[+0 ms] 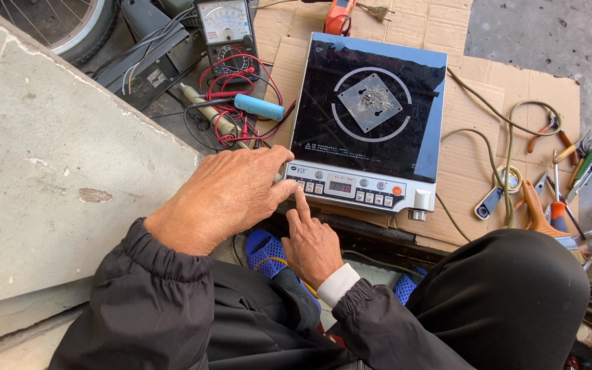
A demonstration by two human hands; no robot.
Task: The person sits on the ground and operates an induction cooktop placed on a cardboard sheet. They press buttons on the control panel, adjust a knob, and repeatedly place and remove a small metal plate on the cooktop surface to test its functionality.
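Note:
A black-glass induction cooker (371, 109) lies on cardboard, with a small square metal plate (370, 102) resting on its ring. Its silver control strip (358, 188) shows a lit red display. My left hand (224, 195) grips the cooker's near-left corner, fingers curled over the edge. My right hand (312, 241) sits just below the strip, its index finger stretched out and touching a button at the strip's left end. Both arms wear dark jacket sleeves.
An analogue multimeter (227, 34) with red leads and a blue-handled soldering iron (258, 107) lie to the cooker's left. Pliers, scissors, screwdrivers (570, 171) and a tape roll (508, 179) are scattered at right. A concrete slab (49, 164) fills the left. Blue sandals (268, 252) are below.

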